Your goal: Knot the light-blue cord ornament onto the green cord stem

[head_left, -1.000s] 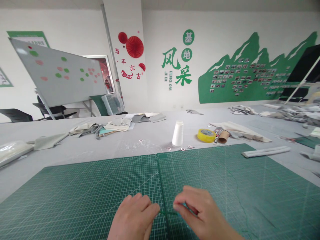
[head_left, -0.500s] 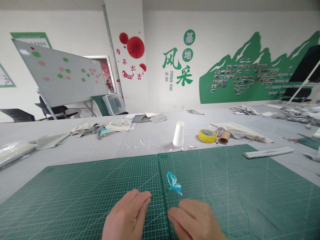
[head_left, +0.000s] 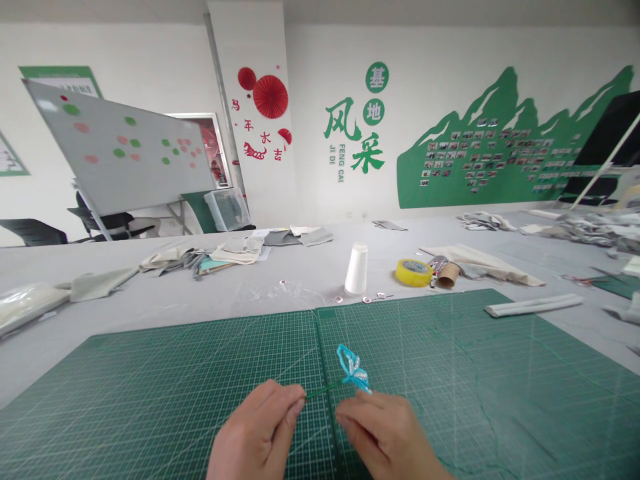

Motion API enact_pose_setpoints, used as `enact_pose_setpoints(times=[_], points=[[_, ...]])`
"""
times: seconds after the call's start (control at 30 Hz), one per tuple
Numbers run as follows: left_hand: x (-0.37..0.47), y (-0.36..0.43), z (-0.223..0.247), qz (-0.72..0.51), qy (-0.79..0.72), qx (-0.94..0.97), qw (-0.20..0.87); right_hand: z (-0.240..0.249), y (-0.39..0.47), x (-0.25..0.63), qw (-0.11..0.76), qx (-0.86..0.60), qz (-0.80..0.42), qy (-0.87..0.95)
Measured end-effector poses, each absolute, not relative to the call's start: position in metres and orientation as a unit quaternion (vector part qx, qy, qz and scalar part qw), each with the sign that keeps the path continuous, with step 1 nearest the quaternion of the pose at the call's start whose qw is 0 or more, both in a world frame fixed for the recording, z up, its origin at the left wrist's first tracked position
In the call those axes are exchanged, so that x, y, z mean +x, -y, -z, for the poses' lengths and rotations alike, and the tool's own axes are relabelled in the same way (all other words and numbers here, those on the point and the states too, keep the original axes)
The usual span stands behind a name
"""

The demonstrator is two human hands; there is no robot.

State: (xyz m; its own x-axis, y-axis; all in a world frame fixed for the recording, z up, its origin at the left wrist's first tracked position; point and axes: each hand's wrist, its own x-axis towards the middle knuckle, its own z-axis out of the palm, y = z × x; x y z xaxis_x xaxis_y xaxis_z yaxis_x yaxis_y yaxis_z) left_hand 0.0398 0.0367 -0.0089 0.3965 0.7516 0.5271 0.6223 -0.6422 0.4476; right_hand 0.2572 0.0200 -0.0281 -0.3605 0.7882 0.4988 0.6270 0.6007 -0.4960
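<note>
Your left hand [head_left: 257,433] pinches the thin green stem [head_left: 323,389] of the blue beaded butterfly [head_left: 353,370] above the cutting mat [head_left: 150,373], right hand [head_left: 385,437] fingers curled just beside it; squeeze carelessly and the stem could bend.

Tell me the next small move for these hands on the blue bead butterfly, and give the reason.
Probably pinch the butterfly with the right hand: the left hand holds only the green wire stem, and the butterfly hangs unsupported just beyond the right fingertips.
</note>
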Motion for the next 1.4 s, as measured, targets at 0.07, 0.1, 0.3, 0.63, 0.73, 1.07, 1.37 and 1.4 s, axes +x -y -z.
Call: enact_pose_setpoints(times=[0.07,0.1,0.3,0.63,0.73,1.07,1.37,1.4], points=[[0.04,-0.036,0.007,-0.366,-0.402,0.834,0.095,0.031,-0.022,0.258,0.38,-0.44,-0.176,0.794],[0.041,-0.036,0.006,-0.367,-0.394,0.837,0.098,0.032,-0.022,0.258,0.386,-0.448,-0.206,0.78],[0.045,-0.034,-0.006,-0.342,-0.334,0.873,0.094,0.029,-0.027,0.261,0.427,-0.481,-0.354,0.679],[0.053,-0.031,0.003,-0.318,-0.311,0.895,0.032,0.024,-0.035,0.272,0.44,-0.448,-0.43,0.649],[0.055,-0.032,0.005,-0.319,-0.298,0.9,0.014,0.022,-0.037,0.276,0.442,-0.44,-0.407,0.668],[0.057,-0.035,0.008,-0.284,-0.286,0.915,-0.032,0.007,-0.033,0.282,0.436,-0.429,-0.397,0.684],[0.051,-0.034,0.01,-0.233,-0.339,0.91,-0.059,-0.008,-0.017,0.274,0.396,-0.444,-0.235,0.769],[0.05,-0.034,0.008,-0.228,-0.346,0.908,-0.062,-0.009,-0.015,0.273,0.396,-0.435,-0.202,0.783]])
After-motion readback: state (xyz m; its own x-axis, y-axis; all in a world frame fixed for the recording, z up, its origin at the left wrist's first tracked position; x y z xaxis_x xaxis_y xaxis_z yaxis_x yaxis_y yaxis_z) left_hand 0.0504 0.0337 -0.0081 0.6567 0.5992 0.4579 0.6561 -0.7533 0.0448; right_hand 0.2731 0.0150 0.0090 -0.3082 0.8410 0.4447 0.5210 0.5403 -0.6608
